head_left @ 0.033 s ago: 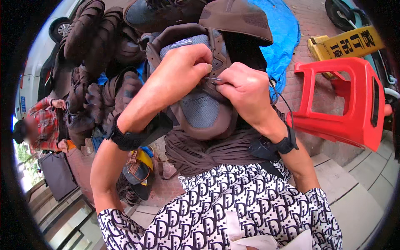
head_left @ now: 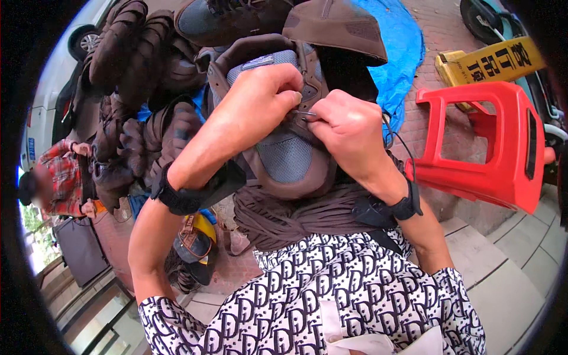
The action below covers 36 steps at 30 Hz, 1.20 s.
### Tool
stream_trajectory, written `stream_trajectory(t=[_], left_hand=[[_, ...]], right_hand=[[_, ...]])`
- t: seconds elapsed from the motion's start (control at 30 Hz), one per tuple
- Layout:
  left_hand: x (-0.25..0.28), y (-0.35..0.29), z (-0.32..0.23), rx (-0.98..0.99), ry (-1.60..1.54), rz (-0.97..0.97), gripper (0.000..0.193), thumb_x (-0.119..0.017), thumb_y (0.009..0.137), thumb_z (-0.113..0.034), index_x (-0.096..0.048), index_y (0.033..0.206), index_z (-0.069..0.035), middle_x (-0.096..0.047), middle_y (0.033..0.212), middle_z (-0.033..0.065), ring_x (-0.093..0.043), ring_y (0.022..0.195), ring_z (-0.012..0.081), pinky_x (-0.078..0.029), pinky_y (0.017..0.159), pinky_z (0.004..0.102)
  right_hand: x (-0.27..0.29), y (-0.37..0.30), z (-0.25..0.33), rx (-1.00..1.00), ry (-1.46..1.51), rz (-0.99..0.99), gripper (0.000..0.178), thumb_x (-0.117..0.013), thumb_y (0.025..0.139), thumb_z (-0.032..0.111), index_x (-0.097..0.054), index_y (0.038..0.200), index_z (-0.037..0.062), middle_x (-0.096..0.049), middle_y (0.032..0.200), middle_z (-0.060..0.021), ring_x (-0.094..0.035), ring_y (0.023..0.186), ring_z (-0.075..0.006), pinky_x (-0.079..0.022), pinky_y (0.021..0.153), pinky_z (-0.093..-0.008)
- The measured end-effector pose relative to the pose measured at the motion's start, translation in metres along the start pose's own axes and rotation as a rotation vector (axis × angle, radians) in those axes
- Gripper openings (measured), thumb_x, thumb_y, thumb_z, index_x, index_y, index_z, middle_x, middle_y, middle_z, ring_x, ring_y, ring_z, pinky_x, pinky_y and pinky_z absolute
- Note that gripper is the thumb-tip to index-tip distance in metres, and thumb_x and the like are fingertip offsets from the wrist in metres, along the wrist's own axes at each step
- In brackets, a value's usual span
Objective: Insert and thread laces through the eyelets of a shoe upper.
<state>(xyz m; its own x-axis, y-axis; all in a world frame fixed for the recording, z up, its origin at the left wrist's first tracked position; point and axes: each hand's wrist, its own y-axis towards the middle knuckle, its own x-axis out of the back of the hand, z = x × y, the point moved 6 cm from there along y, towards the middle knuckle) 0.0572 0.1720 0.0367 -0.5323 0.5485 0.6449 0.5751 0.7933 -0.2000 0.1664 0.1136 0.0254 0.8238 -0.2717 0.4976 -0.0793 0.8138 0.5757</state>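
Note:
A brown and grey shoe upper lies in front of me with its toe pointing toward my body. My left hand is closed at the shoe's eyelets, thumb and fingers pinched together; what they pinch is too small to make out. Close by on the right, my right hand is shut on a thin metal pointed tool, whose tip reaches toward the left thumb over the eyelets. A thick bundle of brown shoelaces lies across my lap below the toe.
More brown shoe uppers are piled at the left, and a dark shoe lies beyond. A blue sheet spreads behind. A red plastic stool and yellow sign stand at right. Far left, a person in a checked shirt.

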Motion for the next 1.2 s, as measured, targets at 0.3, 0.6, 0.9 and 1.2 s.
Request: stream_trajectory(t=[0.3, 0.6, 0.9, 1.2], left_hand=[[-0.012, 0.007, -0.011, -0.08, -0.014, 0.037, 0.017, -0.048, 0.077, -0.004, -0.057, 0.089, 0.003, -0.061, 0.078, 0.0129, -0.058, 0.076, 0.0194, -0.045, 0.071, 0.0291], [-0.032, 0.021, -0.011, -0.088, -0.127, 0.116, 0.027, -0.039, 0.073, 0.005, -0.057, 0.094, 0.004, -0.06, 0.079, 0.0107, -0.057, 0.076, 0.0153, -0.047, 0.07, 0.0275], [-0.036, 0.011, 0.017, 0.197, -0.358, 0.06, 0.024, -0.036, 0.078, 0.008, -0.053, 0.093, 0.002, -0.057, 0.082, 0.0062, -0.056, 0.075, 0.0106, -0.048, 0.067, 0.0245], [-0.03, 0.006, 0.005, -0.309, 0.288, -0.001, 0.007, -0.052, 0.072, -0.002, -0.056, 0.077, 0.0, -0.057, 0.074, 0.0195, -0.055, 0.077, 0.0389, -0.044, 0.064, 0.0438]], right_hand=[[0.002, -0.005, 0.01, 0.054, -0.311, 0.014, 0.007, -0.057, 0.058, 0.003, -0.05, 0.059, 0.0049, -0.048, 0.057, -0.0063, -0.054, 0.053, -0.0202, -0.044, 0.046, -0.03], [0.017, -0.013, -0.022, -0.319, 0.086, 0.046, 0.026, -0.06, 0.058, -0.002, -0.059, 0.083, 0.004, -0.059, 0.071, -0.0129, -0.06, 0.064, -0.0267, -0.048, 0.058, -0.0331], [-0.003, -0.002, -0.017, 0.166, -0.191, 0.507, 0.015, -0.057, 0.064, 0.005, -0.046, 0.075, 0.0039, -0.054, 0.064, -0.0114, -0.058, 0.06, -0.0298, -0.048, 0.053, -0.0386], [-0.006, -0.007, -0.018, 0.131, -0.078, 0.283, 0.009, -0.056, 0.061, 0.003, -0.05, 0.067, 0.0052, -0.051, 0.059, -0.0098, -0.056, 0.057, -0.0268, -0.046, 0.05, -0.0368]])
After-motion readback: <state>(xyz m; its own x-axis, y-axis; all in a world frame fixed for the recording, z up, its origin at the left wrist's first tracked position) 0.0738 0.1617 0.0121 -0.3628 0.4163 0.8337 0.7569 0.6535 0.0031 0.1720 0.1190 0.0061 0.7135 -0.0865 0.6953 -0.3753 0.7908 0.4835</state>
